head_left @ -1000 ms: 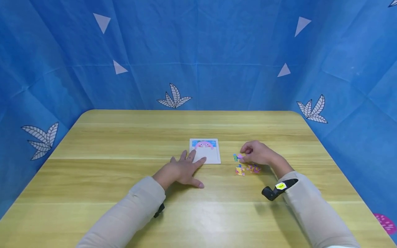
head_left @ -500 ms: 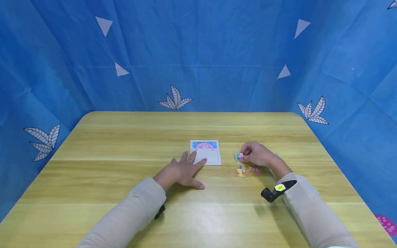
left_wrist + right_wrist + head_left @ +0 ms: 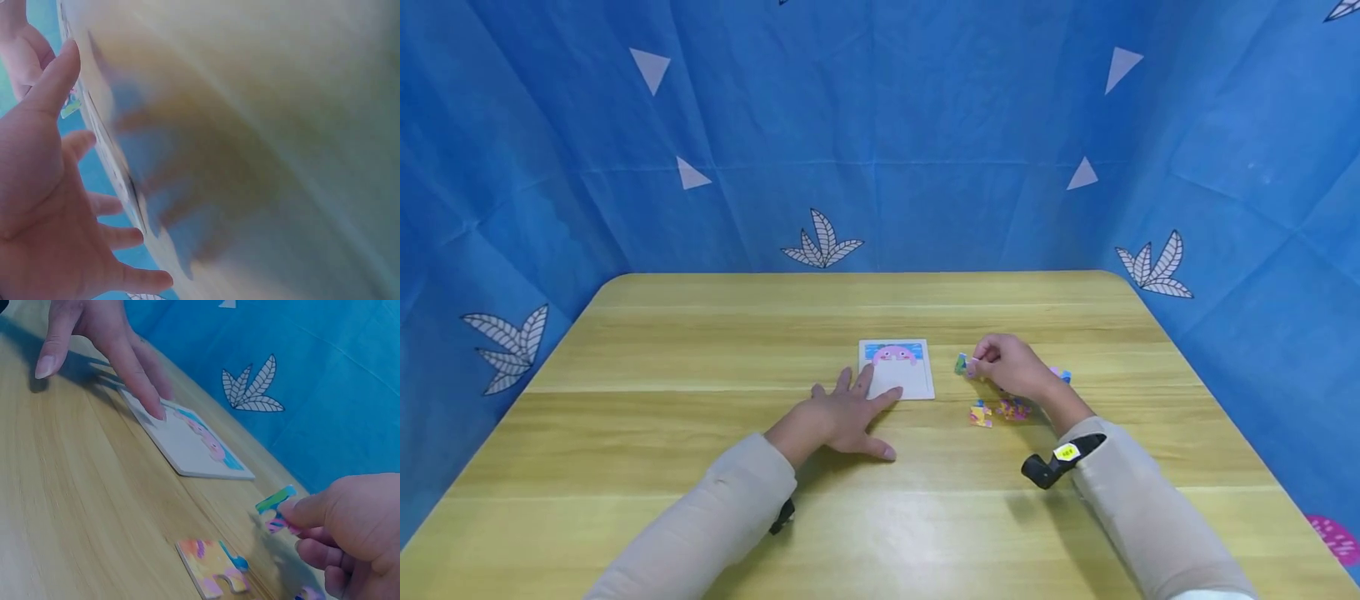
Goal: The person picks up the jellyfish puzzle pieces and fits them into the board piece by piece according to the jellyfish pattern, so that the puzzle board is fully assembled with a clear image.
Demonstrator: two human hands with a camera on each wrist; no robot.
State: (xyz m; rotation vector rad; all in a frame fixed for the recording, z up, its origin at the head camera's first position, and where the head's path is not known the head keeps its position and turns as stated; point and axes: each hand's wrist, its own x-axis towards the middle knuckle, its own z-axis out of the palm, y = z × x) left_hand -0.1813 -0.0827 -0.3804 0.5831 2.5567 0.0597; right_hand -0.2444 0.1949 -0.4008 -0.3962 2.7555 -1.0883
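My left hand [image 3: 844, 418] lies with fingers spread, its fingertips on the lower left of a white puzzle board [image 3: 913, 382]. Along the board's top, assembled pieces show a pink cartoon face on blue; the rest of its surface is bare white. To the right, my right hand [image 3: 1013, 367] pinches a green, blue and pink puzzle piece [image 3: 275, 506] between thumb and fingers. That piece is raised, with its shadow on the table below in the right wrist view. Mostly spread fingers of the left hand [image 3: 62, 206] fill the left wrist view's left side.
A yellow-orange puzzle piece [image 3: 981, 415] lies nearer me, below the right hand. Beside it is a pink and purple patterned piece [image 3: 1013, 409]. Another pink and blue piece [image 3: 1064, 376] shows behind the right wrist. A blue cloth [image 3: 880, 133] hangs beyond the table's far edge.
My right hand has lifted the green and pink puzzle piece and moved slightly left and away from me, uncovering the piece behind the wrist. The left hand stays on the board.
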